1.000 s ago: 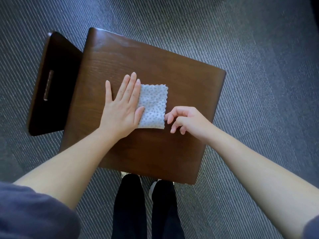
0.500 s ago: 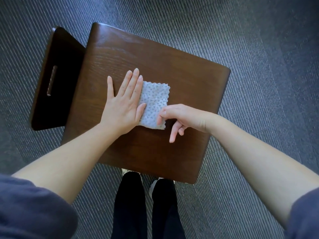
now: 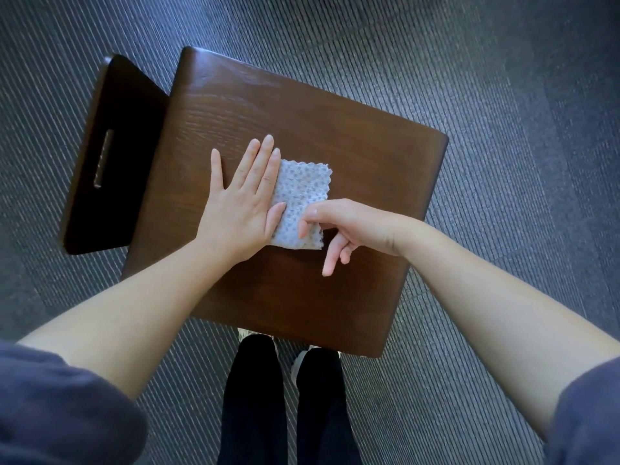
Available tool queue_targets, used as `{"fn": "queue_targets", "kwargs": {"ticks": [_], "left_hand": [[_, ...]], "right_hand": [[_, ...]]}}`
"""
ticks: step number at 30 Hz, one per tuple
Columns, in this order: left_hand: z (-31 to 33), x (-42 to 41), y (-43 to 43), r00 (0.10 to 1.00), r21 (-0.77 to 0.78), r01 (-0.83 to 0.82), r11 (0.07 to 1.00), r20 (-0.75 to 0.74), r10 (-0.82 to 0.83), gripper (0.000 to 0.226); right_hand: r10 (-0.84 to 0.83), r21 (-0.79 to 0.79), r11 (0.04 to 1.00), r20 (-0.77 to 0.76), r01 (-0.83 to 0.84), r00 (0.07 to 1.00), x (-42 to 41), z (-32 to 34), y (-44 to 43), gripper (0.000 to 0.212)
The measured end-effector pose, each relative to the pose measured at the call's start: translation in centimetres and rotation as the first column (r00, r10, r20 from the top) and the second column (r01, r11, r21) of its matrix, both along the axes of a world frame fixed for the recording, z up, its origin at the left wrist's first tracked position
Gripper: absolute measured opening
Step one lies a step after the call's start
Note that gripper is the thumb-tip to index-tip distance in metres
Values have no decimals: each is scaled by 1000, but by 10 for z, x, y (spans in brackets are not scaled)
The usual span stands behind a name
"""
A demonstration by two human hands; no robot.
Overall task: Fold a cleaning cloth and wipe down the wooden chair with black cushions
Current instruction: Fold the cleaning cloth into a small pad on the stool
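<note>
Backrest (image 3: 110, 156): left of the cloth (image 3: 302, 193). Left hand (image 3: 241, 203): flat, fingers straight and together, thumb spread, pressing the cloth's left edge onto the seat (image 3: 352, 135), likely as an anchor. Cloth: folded small, mid-seat. Right hand (image 3: 352, 226): thumb and forefinger pinch the cloth's near right corner, other fingers loose; judged ready for another fold.

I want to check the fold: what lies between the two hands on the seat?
In the head view, the dotted cloth lies between them; the left hand presses flat on its left part, the right hand pinches its near right corner.
</note>
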State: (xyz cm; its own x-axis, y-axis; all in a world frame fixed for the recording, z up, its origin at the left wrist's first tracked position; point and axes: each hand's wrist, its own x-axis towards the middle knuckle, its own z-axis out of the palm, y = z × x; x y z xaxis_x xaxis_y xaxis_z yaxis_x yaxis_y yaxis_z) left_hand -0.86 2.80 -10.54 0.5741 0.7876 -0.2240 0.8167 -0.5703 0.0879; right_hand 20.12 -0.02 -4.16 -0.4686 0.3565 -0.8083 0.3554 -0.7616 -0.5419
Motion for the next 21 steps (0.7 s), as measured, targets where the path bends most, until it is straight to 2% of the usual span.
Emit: {"fn": "queue_targets", "kwargs": {"ticks": [3,8,13,17,21], "left_hand": [[0,0,1,1000,-3,-2,1000,-5,2,71],[2,0,1,1000,-1,-2,1000,1,2,71],[0,1,1,1000,3,2,1000,9,-2,70],[1,-3,2,999,1,31,1000,-12,-31,71],[2,-4,4,998,6,50,999,-25,-50,71]], "right_hand": [[-37,-21,999,-50,36,998,-6,0,1,39],[42,-22,999,-5,-42,999,4,2,-6,36],[-3,78,997,13,2,1000,1,7,-2,29],[120,140,982,57,-126,991,-8,0,-5,28],[154,176,968,136,-176,979,7,2,-14,26]]}}
